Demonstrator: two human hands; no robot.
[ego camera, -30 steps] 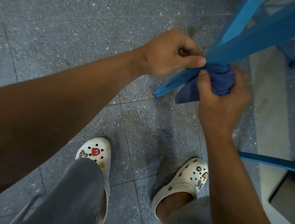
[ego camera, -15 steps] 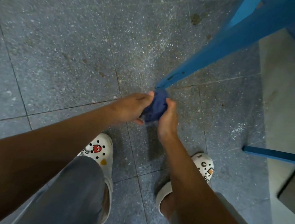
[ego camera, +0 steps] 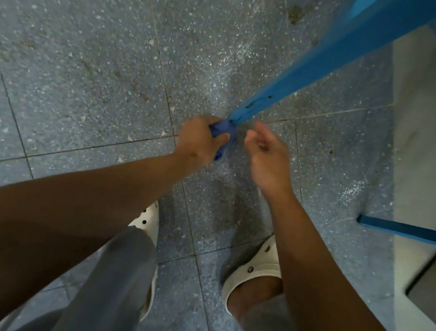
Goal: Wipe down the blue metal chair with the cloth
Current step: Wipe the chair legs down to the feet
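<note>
A blue metal chair leg (ego camera: 307, 75) slants from the upper right down to the floor at the middle of the view. My left hand (ego camera: 200, 140) grips a bunched dark blue cloth (ego camera: 223, 131) at the foot of that leg. My right hand (ego camera: 267, 153) hovers just right of the cloth, fingers loosely curled, holding nothing and a little apart from the leg. Another blue chair leg (ego camera: 402, 230) ends on the floor at the right.
Speckled grey-blue floor tiles (ego camera: 88, 76) spread all around. My feet in white clogs (ego camera: 258, 267) stand below the hands, with grey trousers over the left leg. A pale strip of floor (ego camera: 421, 155) and a dark object (ego camera: 432, 284) lie at the right edge.
My right hand has let go of the cloth and drawn away to the right. My left hand now holds the cloth alone at the leg's foot.
</note>
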